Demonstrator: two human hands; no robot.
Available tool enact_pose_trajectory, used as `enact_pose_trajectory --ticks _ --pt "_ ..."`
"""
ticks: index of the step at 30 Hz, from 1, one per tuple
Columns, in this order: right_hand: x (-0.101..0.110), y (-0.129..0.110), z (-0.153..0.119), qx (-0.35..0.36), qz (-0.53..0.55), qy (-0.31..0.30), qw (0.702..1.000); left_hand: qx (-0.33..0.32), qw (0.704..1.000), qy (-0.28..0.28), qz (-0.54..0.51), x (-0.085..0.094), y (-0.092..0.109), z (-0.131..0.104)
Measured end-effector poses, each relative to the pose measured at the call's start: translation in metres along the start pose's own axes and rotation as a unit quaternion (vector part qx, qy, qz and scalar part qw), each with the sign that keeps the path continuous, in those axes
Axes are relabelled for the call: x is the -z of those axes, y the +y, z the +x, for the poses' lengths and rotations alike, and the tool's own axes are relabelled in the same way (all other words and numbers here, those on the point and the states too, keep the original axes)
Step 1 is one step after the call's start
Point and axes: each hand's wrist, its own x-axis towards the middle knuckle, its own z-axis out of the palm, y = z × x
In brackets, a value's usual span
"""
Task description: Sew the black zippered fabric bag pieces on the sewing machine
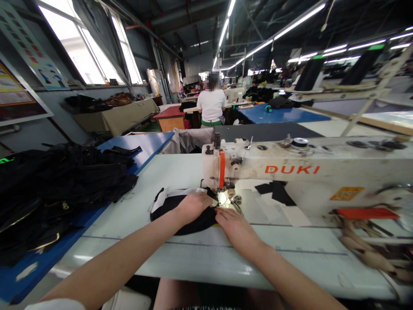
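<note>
The left hand (193, 206) and right hand (232, 221) are resting on black fabric (192, 227), any pinch unclear, which is looking light and limp, best held flat near its edges.

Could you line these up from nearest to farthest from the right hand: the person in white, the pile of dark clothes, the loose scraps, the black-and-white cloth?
From the right hand:
1. Black-and-white cloth, at its fingertips
2. Loose scraps, to the right
3. Pile of dark clothes, far left
4. Person in white, well ahead
</note>
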Motion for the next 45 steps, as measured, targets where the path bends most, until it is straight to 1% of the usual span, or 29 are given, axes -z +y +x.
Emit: enact_pose_trajectory --ticks 3,9,12,16,19,28,33,38,42,45 --pt "-0.001 0.000 0.000 0.000 -0.001 0.001 1.000 0.007 1.000 0.013 0.020 -0.001 0.002 0.002" --pt "0.001 -0.001 0.001 -0.008 -0.002 0.003 1.000 0.027 0.997 0.019 0.066 0.001 0.019 0.010" --pt "0.003 -0.001 0.001 -0.009 0.002 0.006 1.000 0.046 0.996 -0.009 0.071 0.001 0.026 0.011" --pt "0.005 -0.002 0.001 -0.009 0.004 0.005 1.000 0.069 0.994 -0.057 0.069 0.005 0.029 0.010" --pt "0.004 -0.003 0.001 -0.009 0.007 0.002 1.000 0.075 0.992 -0.066 0.071 0.006 0.029 0.011" --pt "0.004 -0.002 0.000 -0.006 0.003 0.004 1.000 0.065 0.993 -0.036 0.087 0.001 0.028 0.009" --pt "0.002 -0.002 0.000 -0.008 0.008 0.005 1.000 0.068 0.993 -0.033 0.089 0.001 0.032 0.012" --pt "0.002 -0.002 0.000 -0.007 0.010 0.013 1.000 0.085 0.993 -0.035 0.071 0.001 0.034 0.012" --pt "0.003 -0.002 0.000 -0.007 0.012 0.013 1.000 0.077 0.995 -0.027 0.049 0.002 0.032 0.010" --pt "0.002 -0.001 0.000 -0.006 0.008 0.009 1.000 0.063 0.996 -0.026 0.058 0.002 0.030 0.009"
